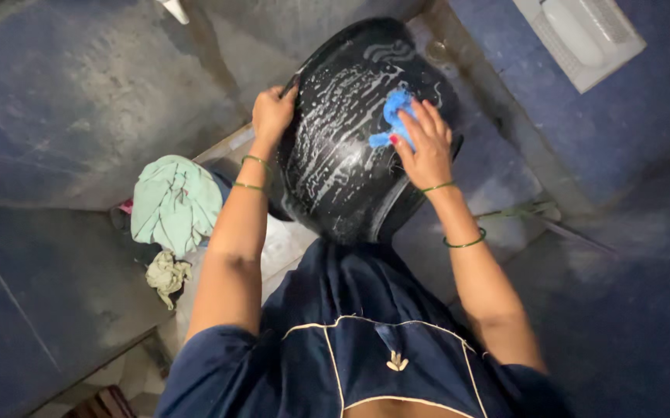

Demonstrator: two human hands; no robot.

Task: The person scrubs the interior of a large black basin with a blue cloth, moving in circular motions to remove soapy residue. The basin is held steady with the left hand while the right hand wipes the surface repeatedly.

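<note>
Dark blue wet floor [64, 116] is surrounding a soapy black pot [350, 139] at centre. Left hand [271, 116] is clamping its rim at nine o'clock; right hand [424, 147] is pressing a blue scrubber [394, 116] with fingers spread at two o'clock. Suds could be loosening that rim grip, letting the pot slide.

Black soapy pot [350, 147] (tilted), blue scrubber [391, 116]

pot [343, 147] between hands, scrubber [394, 116] on it, cloth [174, 203] left

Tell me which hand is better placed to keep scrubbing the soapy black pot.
The right hand: it presses the blue scrubber against the pot side, while the left hand grips the rim, steadying it.
</note>
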